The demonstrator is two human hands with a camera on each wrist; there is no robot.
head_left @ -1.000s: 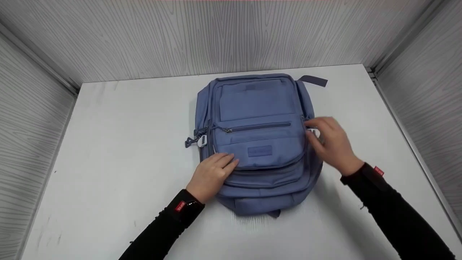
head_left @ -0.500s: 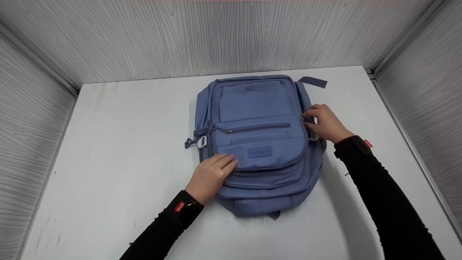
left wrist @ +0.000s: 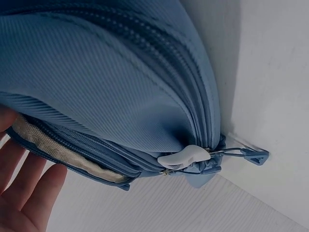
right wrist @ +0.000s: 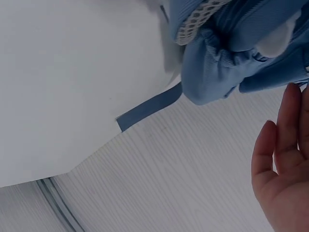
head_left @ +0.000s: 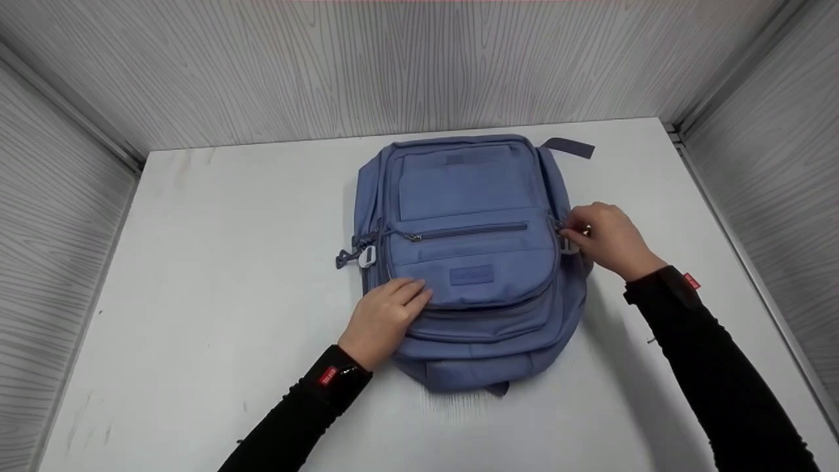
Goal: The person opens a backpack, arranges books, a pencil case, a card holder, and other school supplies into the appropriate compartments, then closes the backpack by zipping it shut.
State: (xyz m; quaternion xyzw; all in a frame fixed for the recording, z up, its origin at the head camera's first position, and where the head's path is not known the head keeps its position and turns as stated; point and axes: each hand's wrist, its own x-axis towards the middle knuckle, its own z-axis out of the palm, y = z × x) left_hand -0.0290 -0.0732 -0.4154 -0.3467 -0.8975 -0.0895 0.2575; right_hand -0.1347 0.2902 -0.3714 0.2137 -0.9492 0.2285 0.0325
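Note:
A blue backpack [head_left: 459, 262] lies front side up on the white table. My left hand [head_left: 383, 321] holds the lower left edge of its front pocket [head_left: 472, 262]. In the left wrist view, the thumb and fingers [left wrist: 46, 188] lie on either side of that unzipped edge, where beige lining [left wrist: 63, 150] shows. At the bag's right side, my right hand [head_left: 609, 239] pinches a small zipper pull [head_left: 558, 225] between thumb and forefinger; the fingertips partly cover it. In the right wrist view the grip itself is out of frame, with the other fingers [right wrist: 289, 121] extended.
A white oval piece [head_left: 368, 256] and dark cords [head_left: 344, 258] hang at the bag's left side. Near the top right a loose strap [head_left: 569, 147] lies on the table [head_left: 229, 262]. Wood-grain panels [head_left: 419, 65] stand behind and at both sides.
My right hand went up along the bag's right side, then came slightly back down, thumb and forefinger closing together at the zipper. The left hand and backpack stay nearly still.

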